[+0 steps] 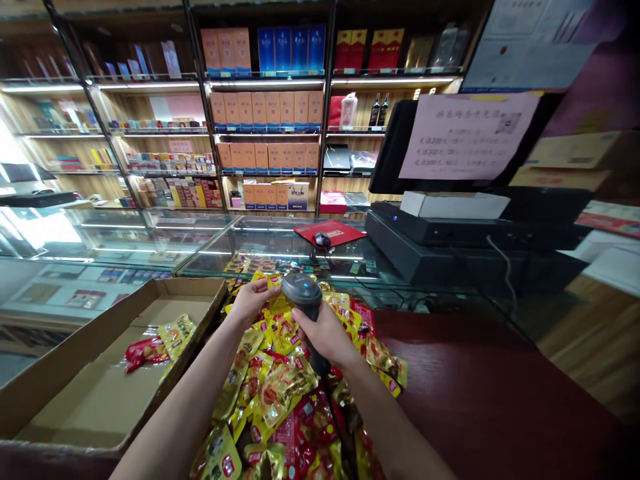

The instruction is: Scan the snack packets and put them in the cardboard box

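My right hand (325, 331) is wrapped round the handle of a dark grey barcode scanner (302, 289), with a small blue light on its head and its cable trailing down towards me. Between the fingertips of my left hand (253, 301) is a yellow snack packet (274, 283), just left of the scanner head, which partly covers it. Below both hands spreads a heap of yellow, gold and red snack packets (287, 387). To the left stands an open cardboard box (75, 387) holding a yellow packet (176, 335) and a red packet (146, 352).
A glass counter (240, 240) lies ahead, bearing a mouse (323, 239) on a red mat (350, 231). At the right are a black till (430, 247) and a screen with a pink notice (465, 137). Stocked shelves line the back wall. Dark red tabletop (460, 373) extends right.
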The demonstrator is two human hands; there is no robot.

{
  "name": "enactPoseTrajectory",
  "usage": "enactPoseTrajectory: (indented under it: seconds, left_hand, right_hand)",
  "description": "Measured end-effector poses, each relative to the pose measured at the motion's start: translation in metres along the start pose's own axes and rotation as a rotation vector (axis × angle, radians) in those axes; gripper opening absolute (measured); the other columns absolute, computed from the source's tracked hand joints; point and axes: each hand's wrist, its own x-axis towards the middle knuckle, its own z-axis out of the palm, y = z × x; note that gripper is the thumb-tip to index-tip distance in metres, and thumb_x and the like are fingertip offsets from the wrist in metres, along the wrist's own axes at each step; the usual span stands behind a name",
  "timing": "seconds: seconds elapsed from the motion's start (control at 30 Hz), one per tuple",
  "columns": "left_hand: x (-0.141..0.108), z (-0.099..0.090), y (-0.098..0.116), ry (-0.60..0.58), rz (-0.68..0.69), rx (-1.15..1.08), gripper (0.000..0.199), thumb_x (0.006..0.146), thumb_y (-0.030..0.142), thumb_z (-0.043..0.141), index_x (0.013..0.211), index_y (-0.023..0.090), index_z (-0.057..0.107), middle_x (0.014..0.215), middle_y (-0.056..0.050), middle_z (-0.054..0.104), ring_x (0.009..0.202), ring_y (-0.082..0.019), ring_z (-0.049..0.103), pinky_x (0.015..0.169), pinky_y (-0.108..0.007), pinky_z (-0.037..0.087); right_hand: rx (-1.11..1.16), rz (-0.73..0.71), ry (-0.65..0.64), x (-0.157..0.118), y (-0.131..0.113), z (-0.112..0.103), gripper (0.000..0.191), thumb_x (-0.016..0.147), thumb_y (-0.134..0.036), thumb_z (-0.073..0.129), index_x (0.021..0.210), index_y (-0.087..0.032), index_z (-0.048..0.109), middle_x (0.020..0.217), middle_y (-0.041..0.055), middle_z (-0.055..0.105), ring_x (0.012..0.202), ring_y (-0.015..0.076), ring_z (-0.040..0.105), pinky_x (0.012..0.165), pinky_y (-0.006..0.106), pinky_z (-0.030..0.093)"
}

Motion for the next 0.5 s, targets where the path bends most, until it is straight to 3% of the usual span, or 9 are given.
enactPoseTrajectory:
  seconds: [0.5]
  left_hand:
    - [-0.0014, 0.0002, 0.0014, 0.009, -0.003, 0.001, 0.038, 0.052, 0.042, 0.082, 0.077, 0.017, 0.069, 0.06, 0.004, 0.06, 0.051, -0.007, 0.049, 0.047, -0.017, 0.035]
  right_hand:
    - [0.026, 0.044, 0.016, -0.0014, -0.0013, 0.0024, 0.018, 0.078, -0.034, 0.06, 0.078, -0.02, 0.048, 0.05, -0.0063, 0.049, 0.037, 0.0108, 0.049, 0.038, 0.023, 0.042]
